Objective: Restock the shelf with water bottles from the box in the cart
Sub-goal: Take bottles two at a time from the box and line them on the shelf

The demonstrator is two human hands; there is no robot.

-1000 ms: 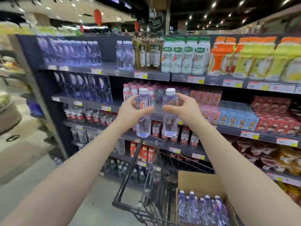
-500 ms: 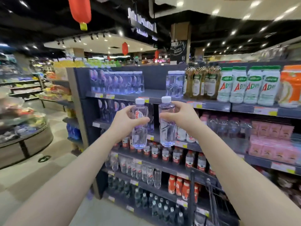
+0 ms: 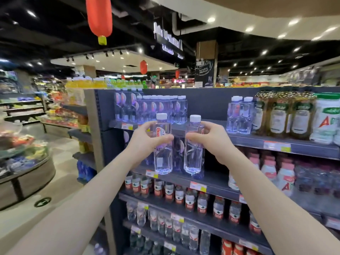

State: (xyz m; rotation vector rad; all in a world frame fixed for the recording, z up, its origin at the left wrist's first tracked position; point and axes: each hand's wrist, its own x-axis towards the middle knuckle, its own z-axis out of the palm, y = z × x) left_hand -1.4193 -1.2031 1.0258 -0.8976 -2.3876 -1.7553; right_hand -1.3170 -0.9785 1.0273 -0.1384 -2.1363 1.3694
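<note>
Bottles (image 3: 163,144) upright (caps up), one per hand (image 3: 147,142)

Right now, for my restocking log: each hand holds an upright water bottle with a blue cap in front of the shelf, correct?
No. The head view shows white caps, not blue. The left hand holds the left bottle, the right hand the right bottle, both upright before the shelf.

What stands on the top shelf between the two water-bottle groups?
Nothing: in the head view the top shelf is bare between left group and right group.
</note>
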